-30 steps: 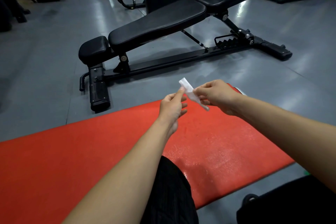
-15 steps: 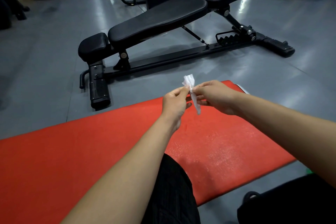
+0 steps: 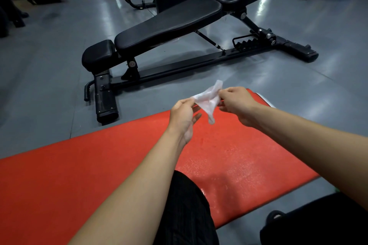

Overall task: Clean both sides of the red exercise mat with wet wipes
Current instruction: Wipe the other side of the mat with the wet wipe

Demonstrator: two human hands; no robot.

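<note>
Head view: no legible writing. Left hand (image 3: pixel 184 118) and right hand (image 3: pixel 238 105) pinch crumpled white wipe (image 3: pixel 208 100), frame centre, above wet-speckled red mat (image 3: pixel 229 155).

The mat (image 3: pixel 83 175) looks like red vinyl or foam with a fine pebbled grain, mostly matt; near its right end it shines wet, speckled with bright droplets. Above the mat, the wipe (image 3: pixel 207 99) is thin, white, translucent non-woven cloth, crumpled and limp. Beyond the mat, the bench (image 3: pixel 169 24) has smooth black leather-like pads with a soft sheen, on a black painted metal frame with bare silvery bolts. The floor (image 3: pixel 49 61) around the mat is smooth grey, glossy enough to mirror the lights in pale streaks. On the mat's near edge, dark ribbed cloth (image 3: pixel 185 211) covers a knee.
</note>
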